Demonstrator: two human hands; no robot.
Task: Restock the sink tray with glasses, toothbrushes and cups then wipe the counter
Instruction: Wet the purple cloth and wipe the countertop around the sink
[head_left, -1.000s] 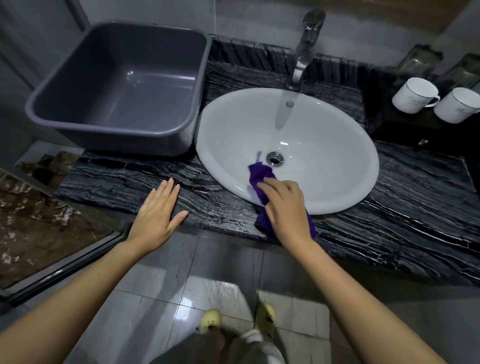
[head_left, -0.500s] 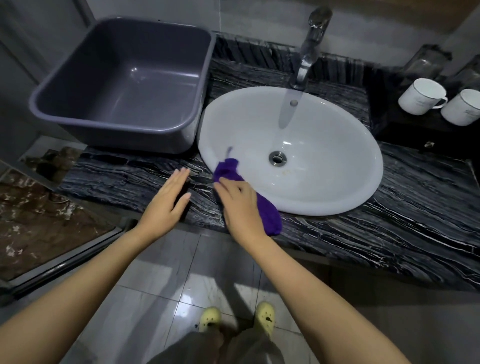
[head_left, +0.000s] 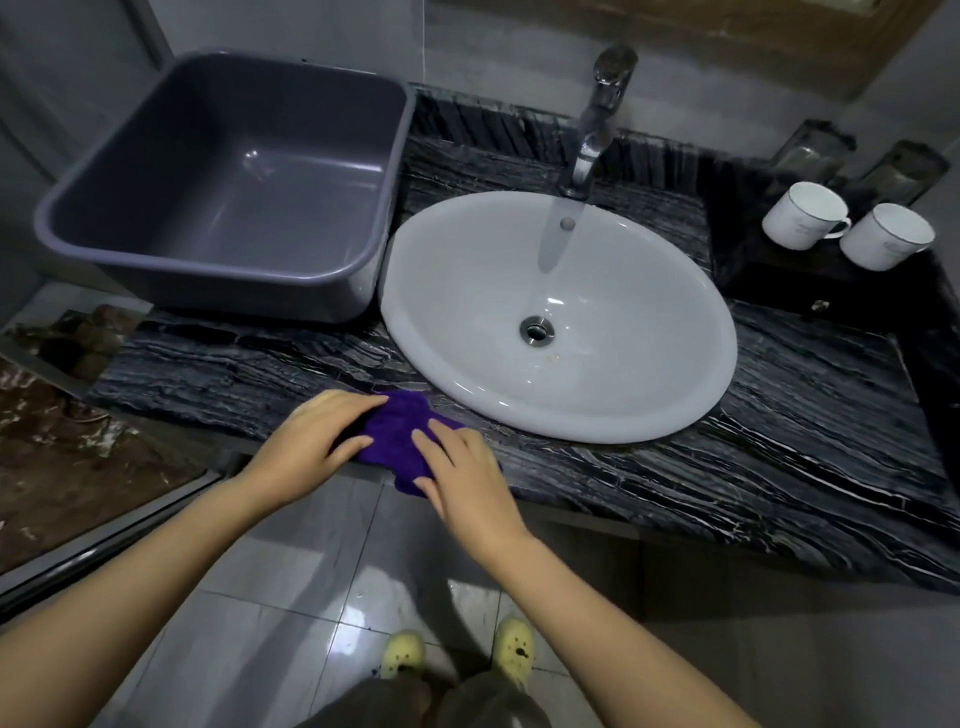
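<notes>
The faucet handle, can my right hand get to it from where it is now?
Probably yes. The right hand rests on the purple cloth at the counter's front edge, and only the open sink lies between it and the faucet. Nothing blocks that path.

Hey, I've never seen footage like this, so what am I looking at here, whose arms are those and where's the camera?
There is no machine here: the camera sits on a person's head, looking down at their own bare arms. The left hand and right hand both press flat on a purple cloth at the front edge of a dark marble counter. Beyond it sits a white sink with a chrome tap. An empty grey tub stands to the left, and two white cups lie on a dark tray to the right.
</notes>
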